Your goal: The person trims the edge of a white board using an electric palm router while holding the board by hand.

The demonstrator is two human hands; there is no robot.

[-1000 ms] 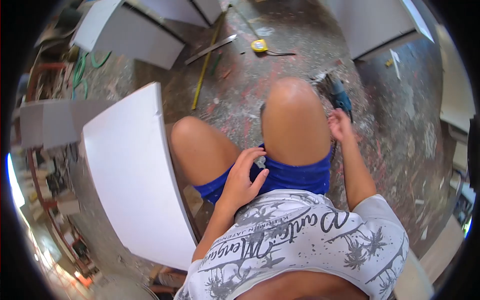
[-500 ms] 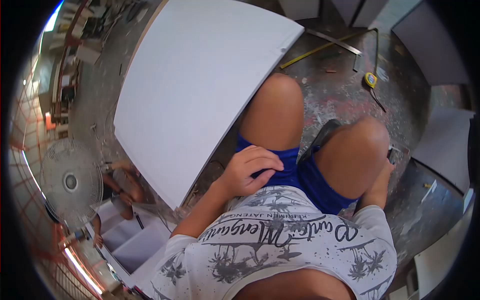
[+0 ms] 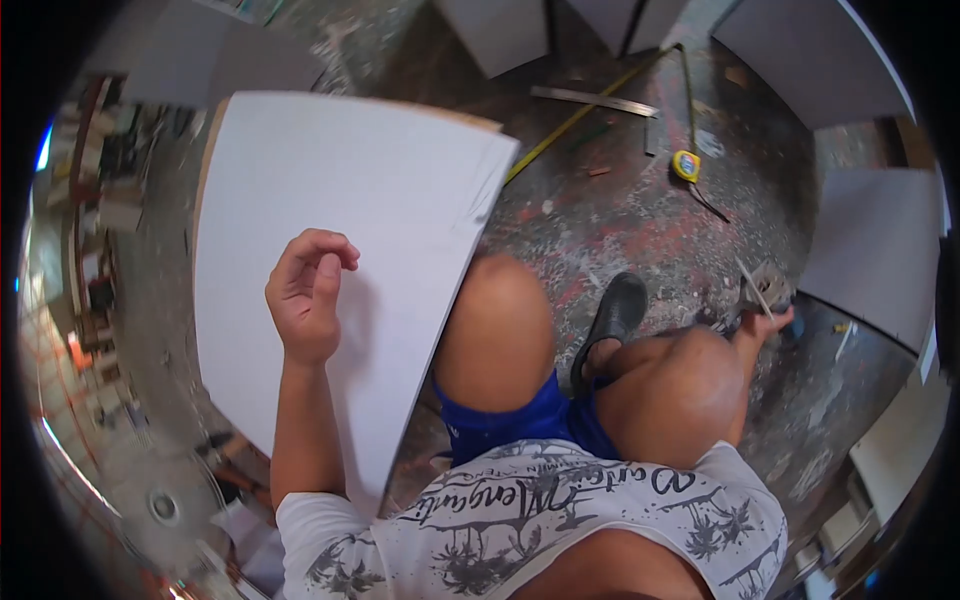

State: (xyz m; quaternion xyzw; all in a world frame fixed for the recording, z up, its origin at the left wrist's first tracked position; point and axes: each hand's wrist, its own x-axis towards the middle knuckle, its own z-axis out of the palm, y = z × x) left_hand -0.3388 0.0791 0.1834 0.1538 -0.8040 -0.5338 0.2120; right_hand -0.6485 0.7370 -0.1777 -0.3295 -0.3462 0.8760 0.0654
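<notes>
A large white board [image 3: 270, 200] with a brown edge lies to my left, beside my knee. My left hand [image 3: 308, 295] is raised over it, fingers loosely curled and thumb apart, holding nothing. Down by the floor on my right, my right hand [image 3: 765, 323] is closed on a tool with a metal plate [image 3: 767, 286]. A thin pale strip crosses the plate and a bluish part shows behind the fingers. The tool's exact kind is unclear.
On the paint-spotted floor ahead lie an extended yellow tape measure [image 3: 686, 165] and a metal square [image 3: 595, 100]. Grey-white panels [image 3: 875, 235] stand at the right, more [image 3: 500, 35] at the far side. A fan [image 3: 165, 505] is at the lower left.
My left hand has risen from my lap to above the white board. My right hand has come out from behind my knee, bringing the tool into view. The camera's view has shifted.
</notes>
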